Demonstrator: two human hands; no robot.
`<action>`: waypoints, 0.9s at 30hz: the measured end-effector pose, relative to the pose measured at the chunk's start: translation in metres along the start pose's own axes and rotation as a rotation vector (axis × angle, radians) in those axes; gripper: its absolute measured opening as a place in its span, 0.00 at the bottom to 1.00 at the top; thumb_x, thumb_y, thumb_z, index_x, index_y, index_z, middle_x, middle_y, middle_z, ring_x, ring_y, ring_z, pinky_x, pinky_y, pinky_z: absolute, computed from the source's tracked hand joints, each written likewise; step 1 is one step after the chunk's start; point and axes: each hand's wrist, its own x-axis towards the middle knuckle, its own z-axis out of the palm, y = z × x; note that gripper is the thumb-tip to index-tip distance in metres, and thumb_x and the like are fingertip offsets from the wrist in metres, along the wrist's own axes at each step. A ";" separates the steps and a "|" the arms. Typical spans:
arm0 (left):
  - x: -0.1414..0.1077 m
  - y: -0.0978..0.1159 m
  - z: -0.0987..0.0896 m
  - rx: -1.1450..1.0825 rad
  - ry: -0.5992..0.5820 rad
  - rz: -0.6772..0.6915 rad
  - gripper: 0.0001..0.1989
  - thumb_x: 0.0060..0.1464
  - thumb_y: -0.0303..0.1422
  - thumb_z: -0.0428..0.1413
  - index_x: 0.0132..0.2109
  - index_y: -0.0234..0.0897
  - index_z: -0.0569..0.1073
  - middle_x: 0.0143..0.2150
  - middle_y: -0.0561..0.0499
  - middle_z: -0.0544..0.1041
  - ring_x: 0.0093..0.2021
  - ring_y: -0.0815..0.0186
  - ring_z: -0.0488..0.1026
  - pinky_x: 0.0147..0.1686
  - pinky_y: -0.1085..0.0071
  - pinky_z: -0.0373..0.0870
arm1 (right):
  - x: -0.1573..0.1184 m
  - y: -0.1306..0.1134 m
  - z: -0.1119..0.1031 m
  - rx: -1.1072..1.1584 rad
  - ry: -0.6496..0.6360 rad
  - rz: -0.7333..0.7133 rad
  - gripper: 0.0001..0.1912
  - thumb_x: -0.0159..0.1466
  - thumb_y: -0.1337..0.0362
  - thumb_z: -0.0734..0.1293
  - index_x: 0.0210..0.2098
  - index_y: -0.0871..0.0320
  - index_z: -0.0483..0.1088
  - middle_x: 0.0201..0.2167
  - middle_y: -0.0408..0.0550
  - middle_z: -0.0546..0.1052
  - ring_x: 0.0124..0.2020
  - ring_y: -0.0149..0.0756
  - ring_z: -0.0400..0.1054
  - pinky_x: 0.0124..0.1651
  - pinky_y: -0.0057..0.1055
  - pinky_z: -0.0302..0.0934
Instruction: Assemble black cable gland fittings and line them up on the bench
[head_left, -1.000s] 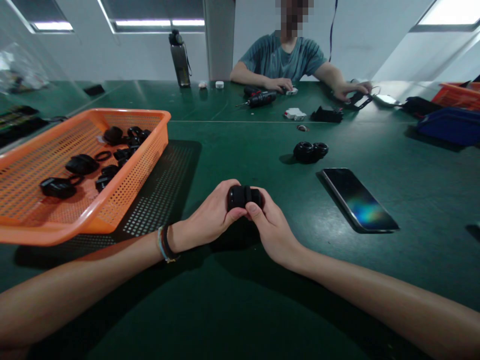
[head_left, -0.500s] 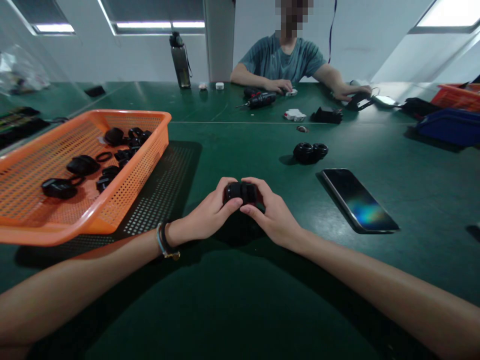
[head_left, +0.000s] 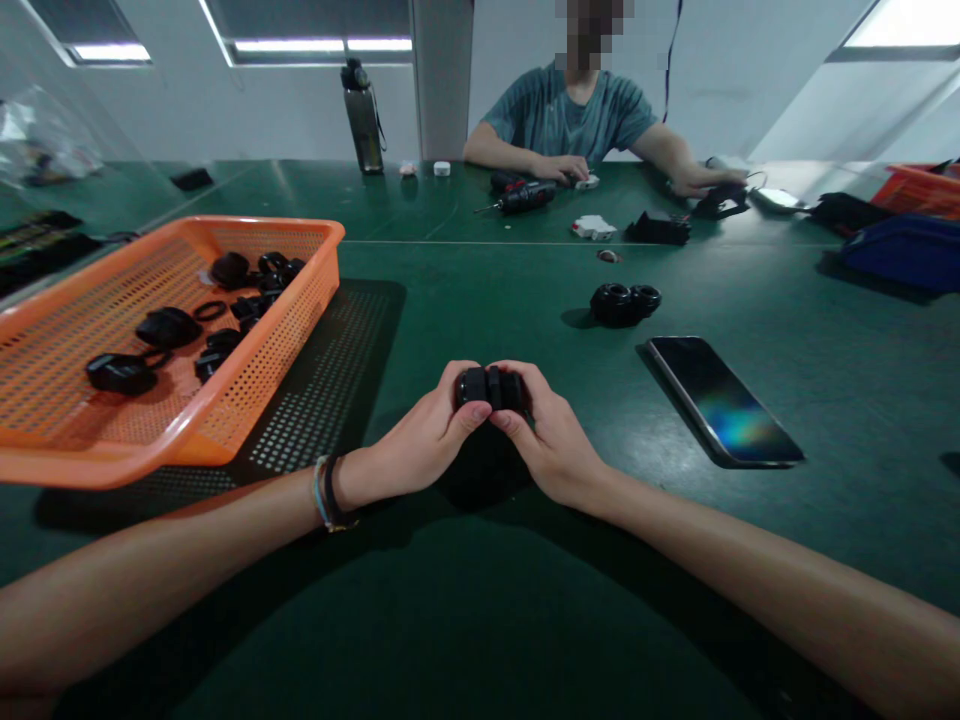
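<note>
Both hands hold a black plastic cable gland (head_left: 490,389) just above the green table. My left hand (head_left: 431,435) is closed around its left end, thumb in front. Around the right end my right hand (head_left: 556,437) is closed the same way, and the two thumb tips almost meet. A ridged collar shows between the fingers, while both ends are partly covered. Further back on the right stand more black glands (head_left: 624,304), side by side with round openings showing.
At left, an orange basket (head_left: 262,385) holds several black gland parts (head_left: 169,327). A phone (head_left: 721,400) lies to the right. Across the table a person (head_left: 574,120) sits near a power drill (head_left: 527,196). There is also a bottle (head_left: 364,120) and a blue bin (head_left: 904,252).
My hands have shifted slightly, and more of the gland's right part now shows between the fingers. The whole view has moved a little; the other things stay in place.
</note>
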 end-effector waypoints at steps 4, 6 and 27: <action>0.000 0.002 0.000 0.056 0.030 0.036 0.26 0.61 0.53 0.35 0.50 0.33 0.57 0.44 0.43 0.67 0.40 0.62 0.68 0.42 0.64 0.68 | -0.002 -0.003 0.002 0.087 0.024 0.065 0.19 0.65 0.48 0.56 0.46 0.56 0.58 0.35 0.50 0.74 0.32 0.39 0.70 0.33 0.35 0.64; 0.001 0.002 0.000 0.079 0.037 0.054 0.27 0.60 0.53 0.34 0.49 0.33 0.57 0.44 0.43 0.67 0.40 0.62 0.68 0.42 0.63 0.69 | -0.003 -0.004 0.003 0.126 0.023 0.093 0.20 0.65 0.47 0.57 0.46 0.56 0.59 0.34 0.49 0.74 0.31 0.38 0.70 0.32 0.34 0.64; 0.009 -0.007 -0.006 0.144 -0.017 0.037 0.21 0.61 0.48 0.42 0.48 0.34 0.57 0.41 0.45 0.67 0.39 0.62 0.67 0.39 0.65 0.67 | 0.002 0.000 0.002 0.224 -0.043 0.263 0.19 0.64 0.49 0.58 0.43 0.58 0.64 0.32 0.47 0.72 0.32 0.36 0.67 0.34 0.34 0.61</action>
